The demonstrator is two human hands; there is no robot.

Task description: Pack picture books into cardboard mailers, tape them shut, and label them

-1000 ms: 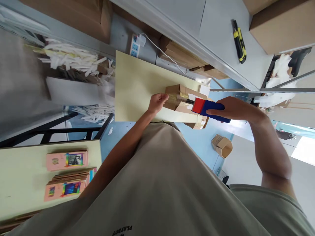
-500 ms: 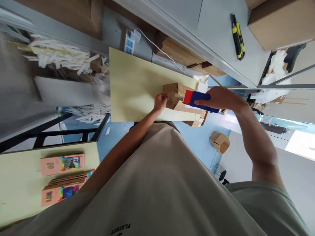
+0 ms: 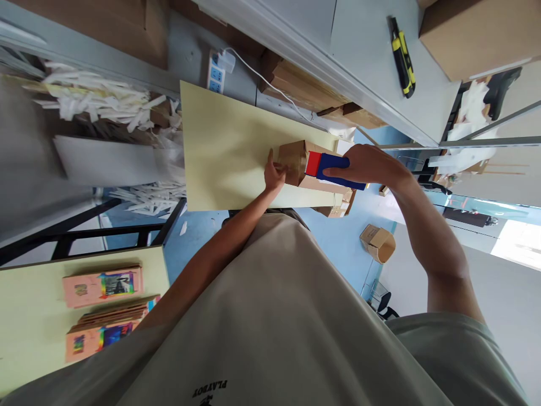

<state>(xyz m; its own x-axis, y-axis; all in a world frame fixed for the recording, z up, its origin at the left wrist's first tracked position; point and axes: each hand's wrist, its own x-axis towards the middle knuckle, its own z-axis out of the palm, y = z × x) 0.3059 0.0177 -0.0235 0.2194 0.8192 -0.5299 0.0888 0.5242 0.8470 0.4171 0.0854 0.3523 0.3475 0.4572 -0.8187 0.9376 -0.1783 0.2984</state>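
Cardboard box [image 3: 291,153] lying on the yellow worktop [image 3: 224,149], dispenser [image 3: 336,168] over it

From the head camera, the only view I'm getting, the box is sitting near the worktop's far right part, its nearest end facing my left. My left grip [image 3: 275,176] is resting at that end, fingers apart, one pointing away and others touching the cardboard; I'm judging that it is steadying the box rather than grasping it. My right grip [image 3: 366,165] is clamping firmly around the blue body of the dispenser, leaving its red head clear and pointing toward the left grip, presumably so the toothed edge is facing the box's end. I can't tell whether the red head is touching the cardboard.

A utility knife [image 3: 403,59] is lying on the grey shelf [image 3: 359,36], probably placed there to stay within reach. Pink packs [image 3: 102,286] are lying on a side worktop [image 3: 25,299], well apart from the box.
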